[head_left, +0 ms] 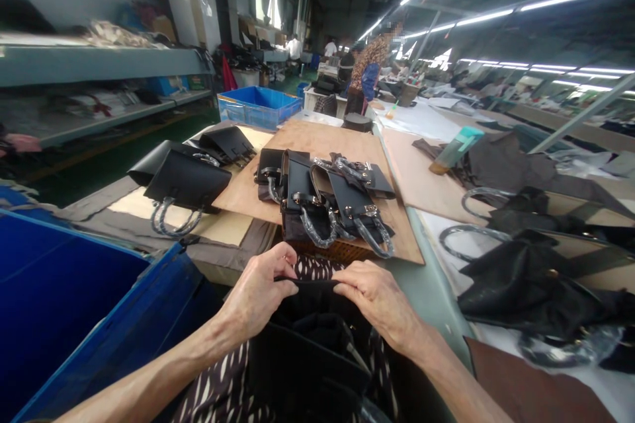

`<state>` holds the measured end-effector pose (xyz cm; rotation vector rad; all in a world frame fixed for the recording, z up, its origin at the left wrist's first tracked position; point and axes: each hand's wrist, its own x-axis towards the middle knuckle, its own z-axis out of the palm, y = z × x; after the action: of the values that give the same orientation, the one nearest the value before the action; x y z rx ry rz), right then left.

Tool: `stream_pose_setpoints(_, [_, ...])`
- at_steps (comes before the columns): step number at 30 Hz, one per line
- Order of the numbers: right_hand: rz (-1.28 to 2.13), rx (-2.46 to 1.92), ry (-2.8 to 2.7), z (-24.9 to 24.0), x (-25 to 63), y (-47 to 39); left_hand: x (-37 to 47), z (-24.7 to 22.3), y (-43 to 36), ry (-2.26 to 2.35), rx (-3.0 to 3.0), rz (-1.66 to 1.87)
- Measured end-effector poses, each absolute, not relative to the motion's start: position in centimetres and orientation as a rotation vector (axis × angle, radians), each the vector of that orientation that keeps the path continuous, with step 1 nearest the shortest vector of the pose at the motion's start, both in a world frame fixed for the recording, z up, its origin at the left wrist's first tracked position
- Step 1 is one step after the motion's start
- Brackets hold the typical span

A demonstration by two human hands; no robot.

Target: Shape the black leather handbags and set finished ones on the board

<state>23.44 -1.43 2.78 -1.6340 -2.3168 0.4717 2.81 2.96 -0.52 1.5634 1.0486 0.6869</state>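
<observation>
The held bag (302,363) looks smooth and leather-like, the nearest blue bin (64,271) plastic.

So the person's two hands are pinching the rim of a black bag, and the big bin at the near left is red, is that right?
Not quite: the head view shows that the big bin is blue, not red. The left hand and right hand do pinch the black bag's rim.

Black bag (307,370), mouth open upward, far rim (316,282) taut, on the lap (224,378).
</observation>
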Motion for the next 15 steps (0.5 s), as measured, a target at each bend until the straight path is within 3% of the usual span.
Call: stream_pose_setpoints(15, [0.023,-1.619,-2.551,1.9,21.9,-0.5,2.9,-0.2,2.9,1.084,1.548,0.704])
